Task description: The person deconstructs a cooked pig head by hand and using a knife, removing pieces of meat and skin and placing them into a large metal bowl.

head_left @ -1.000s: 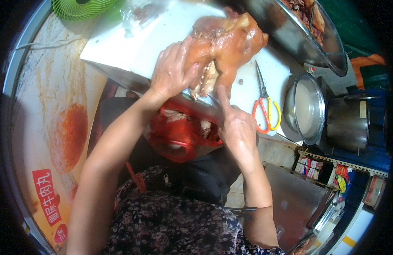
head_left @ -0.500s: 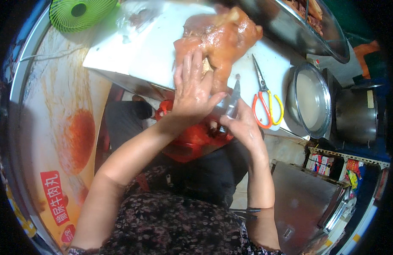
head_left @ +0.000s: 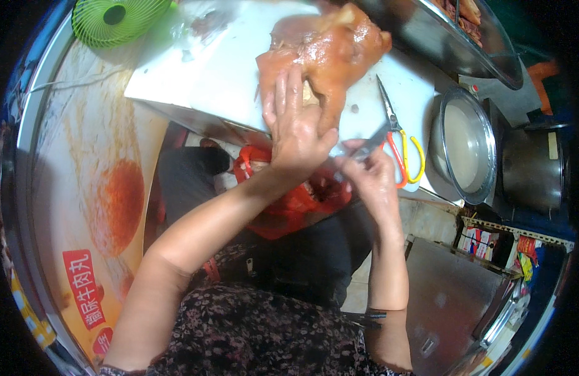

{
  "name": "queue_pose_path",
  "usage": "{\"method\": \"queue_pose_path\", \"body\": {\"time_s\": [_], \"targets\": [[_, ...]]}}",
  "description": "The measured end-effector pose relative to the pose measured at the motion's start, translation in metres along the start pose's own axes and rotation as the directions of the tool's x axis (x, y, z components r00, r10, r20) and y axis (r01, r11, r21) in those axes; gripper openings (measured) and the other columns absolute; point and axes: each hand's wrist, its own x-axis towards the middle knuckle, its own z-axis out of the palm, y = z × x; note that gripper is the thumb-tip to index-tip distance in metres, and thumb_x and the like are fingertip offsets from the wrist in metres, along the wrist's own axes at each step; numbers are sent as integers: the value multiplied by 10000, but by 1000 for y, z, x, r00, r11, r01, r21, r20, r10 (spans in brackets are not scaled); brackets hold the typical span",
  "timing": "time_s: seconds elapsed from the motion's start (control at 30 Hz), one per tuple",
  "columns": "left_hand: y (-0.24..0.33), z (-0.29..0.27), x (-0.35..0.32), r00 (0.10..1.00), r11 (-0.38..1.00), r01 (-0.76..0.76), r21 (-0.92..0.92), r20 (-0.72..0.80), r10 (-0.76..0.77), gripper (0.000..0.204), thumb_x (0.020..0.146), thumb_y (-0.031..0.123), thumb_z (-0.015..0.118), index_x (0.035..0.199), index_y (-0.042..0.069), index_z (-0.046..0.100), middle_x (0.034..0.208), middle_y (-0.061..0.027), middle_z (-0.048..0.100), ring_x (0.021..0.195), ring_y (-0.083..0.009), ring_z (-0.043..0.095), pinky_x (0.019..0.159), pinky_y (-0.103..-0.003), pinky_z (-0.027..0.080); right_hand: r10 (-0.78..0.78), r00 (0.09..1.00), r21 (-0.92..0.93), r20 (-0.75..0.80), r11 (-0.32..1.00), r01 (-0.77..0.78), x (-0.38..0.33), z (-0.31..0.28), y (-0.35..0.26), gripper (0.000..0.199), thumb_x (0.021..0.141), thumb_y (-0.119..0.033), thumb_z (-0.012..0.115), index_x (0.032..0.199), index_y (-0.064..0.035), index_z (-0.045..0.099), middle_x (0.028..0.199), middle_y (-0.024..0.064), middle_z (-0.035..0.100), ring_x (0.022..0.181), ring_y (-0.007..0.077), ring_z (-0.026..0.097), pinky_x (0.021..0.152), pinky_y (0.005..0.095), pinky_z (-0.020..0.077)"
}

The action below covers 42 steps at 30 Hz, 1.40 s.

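A large, glossy, orange-brown piece of cooked pork with skin lies on the white board. My left hand rests on its near left part, fingers stretched out flat over the skin. Beside the meat's near end, my right hand grips a slim grey metal blade that looks like a small knife. It points up and to the right, blurred, and its handle is hidden in my fingers. Scissors with one red and one yellow handle lie just right of the blade.
A red plastic bag sits below the board's near edge. To the right stand a metal bowl of cloudy liquid and a dark pot. A metal tray holding meat is at the back right, a green fan at the far left.
The knife in my right hand has swung from pointing up beside the meat to pointing up and right toward the scissors. My left hand stays on the meat.
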Motion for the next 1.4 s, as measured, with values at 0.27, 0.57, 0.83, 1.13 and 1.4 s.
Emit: {"method": "queue_pose_path", "body": {"time_s": [0.27,0.57,0.83,1.13,1.4], "targets": [[-2,0,0,998,999,-11,-30,-54,9,305,617,147,821,865,-16,748,1619,-275,279,1485,-503,267,1166,-588,214,-263,931,299,-254,894,334,19,19,1,211,902,23,762,1068,8,633,864,89,726,694,110,672,608,222,525],[1,-3,2,996,989,-39,-143,-86,27,146,679,-29,695,817,-55,733,1578,-360,316,1482,-516,280,1152,-586,184,-602,745,-123,-288,795,594,37,32,25,180,819,-16,820,921,22,677,941,113,676,827,165,640,706,284,521],[0,-1,2,992,997,-49,-64,-117,41,242,597,3,797,823,-21,715,1580,-280,342,1433,-461,370,1106,-576,283,-701,656,-238,-279,712,660,40,36,21,170,811,9,802,909,34,665,930,145,679,828,226,658,746,323,541],[-1,1,2,989,997,-57,-45,-141,50,222,608,1,787,814,-29,710,1556,-299,377,1406,-467,409,1088,-569,308,-760,606,-285,-234,649,705,44,35,27,190,790,24,800,925,39,666,930,169,682,838,256,674,753,331,547],[-2,1,2,988,997,-56,-46,-146,49,222,605,10,793,811,-23,715,1552,-310,388,1420,-478,402,1099,-563,307,-800,563,-361,-206,597,716,44,36,22,180,802,27,789,936,38,669,925,170,685,812,272,678,732,334,550]]}}
